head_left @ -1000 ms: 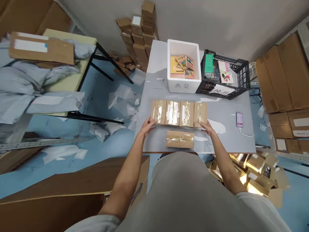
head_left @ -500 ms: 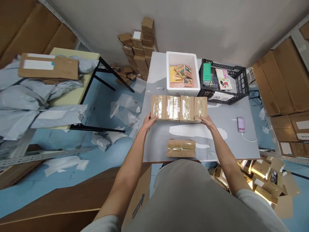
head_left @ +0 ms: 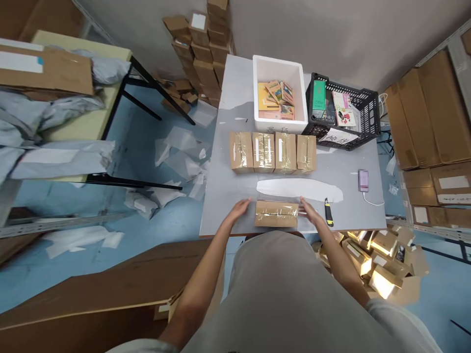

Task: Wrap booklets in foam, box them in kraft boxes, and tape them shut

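A taped brown cardboard box [head_left: 276, 214] lies lengthwise near the front edge of the table, between my two hands. My left hand [head_left: 240, 209] is open just left of it, with a small gap to the box. At the box's right end is my right hand [head_left: 309, 212], also open, its fingers spread close to the end; whether they touch it I cannot tell. Farther back, several taped brown boxes [head_left: 274, 153] stand side by side in a row, with neither hand on them. A box cutter [head_left: 328, 213] with a yellow and black handle lies right of my right hand.
Behind the row stand a white foam box [head_left: 262, 117] of booklets and a black plastic crate [head_left: 369, 113] of books. A phone [head_left: 363, 180] with a cable lies at the right. Opened boxes [head_left: 382, 260] are piled on the floor; a second table [head_left: 84, 120] holds parcels.
Both hands have left the row of boxes and come back toward me, to either side of the single box. The box cutter now shows beside my right forearm. The view has shifted slightly.
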### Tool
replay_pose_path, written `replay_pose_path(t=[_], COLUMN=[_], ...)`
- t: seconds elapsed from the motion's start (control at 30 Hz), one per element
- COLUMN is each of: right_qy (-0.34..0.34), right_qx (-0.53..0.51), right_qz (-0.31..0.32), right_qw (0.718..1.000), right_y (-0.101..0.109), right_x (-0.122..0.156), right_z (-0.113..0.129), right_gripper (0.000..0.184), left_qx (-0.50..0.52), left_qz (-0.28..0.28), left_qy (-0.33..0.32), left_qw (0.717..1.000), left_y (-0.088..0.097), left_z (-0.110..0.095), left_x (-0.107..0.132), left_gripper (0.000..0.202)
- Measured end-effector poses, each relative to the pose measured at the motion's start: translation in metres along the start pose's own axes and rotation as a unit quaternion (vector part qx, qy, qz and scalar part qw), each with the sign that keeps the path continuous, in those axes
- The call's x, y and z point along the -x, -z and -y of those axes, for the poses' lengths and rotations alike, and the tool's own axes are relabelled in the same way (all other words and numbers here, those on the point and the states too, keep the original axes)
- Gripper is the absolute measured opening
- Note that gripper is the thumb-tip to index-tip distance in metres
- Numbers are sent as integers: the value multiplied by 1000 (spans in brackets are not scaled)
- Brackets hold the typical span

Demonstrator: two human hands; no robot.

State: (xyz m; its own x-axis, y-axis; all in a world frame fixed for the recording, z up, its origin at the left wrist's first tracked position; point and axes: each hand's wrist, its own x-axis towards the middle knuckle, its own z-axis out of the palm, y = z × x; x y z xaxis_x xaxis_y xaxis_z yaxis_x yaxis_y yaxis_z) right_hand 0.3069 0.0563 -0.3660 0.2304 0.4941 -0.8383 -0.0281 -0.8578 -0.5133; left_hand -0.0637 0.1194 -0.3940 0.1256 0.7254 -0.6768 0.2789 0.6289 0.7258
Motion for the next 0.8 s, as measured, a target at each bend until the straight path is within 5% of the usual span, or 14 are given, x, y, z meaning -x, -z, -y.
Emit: replay_pose_path(t=[0.1, 0.23, 0.57, 0.8], right_qy=[-25, -4, 194, 151], right_qx=[2, -4, -69, -79], right_qz=[37, 48, 113, 96], right_qw=[999, 999, 972, 981], right_y=[-17, -27, -12, -29], right_x=[17, 21, 41, 36], right_z=[-32, -31, -4, -30], right_gripper=[72, 73, 64, 69], left_qx=[7, 33, 81, 107], left_qz=[37, 58, 58, 48], left_qy=[76, 97, -44, -41], left_qw=[996, 993, 994, 992], left_y=[-17, -29, 5, -2], left_z=[25, 22, -17, 3], left_x=[21, 27, 32, 36], left_gripper=[81, 85, 77, 83])
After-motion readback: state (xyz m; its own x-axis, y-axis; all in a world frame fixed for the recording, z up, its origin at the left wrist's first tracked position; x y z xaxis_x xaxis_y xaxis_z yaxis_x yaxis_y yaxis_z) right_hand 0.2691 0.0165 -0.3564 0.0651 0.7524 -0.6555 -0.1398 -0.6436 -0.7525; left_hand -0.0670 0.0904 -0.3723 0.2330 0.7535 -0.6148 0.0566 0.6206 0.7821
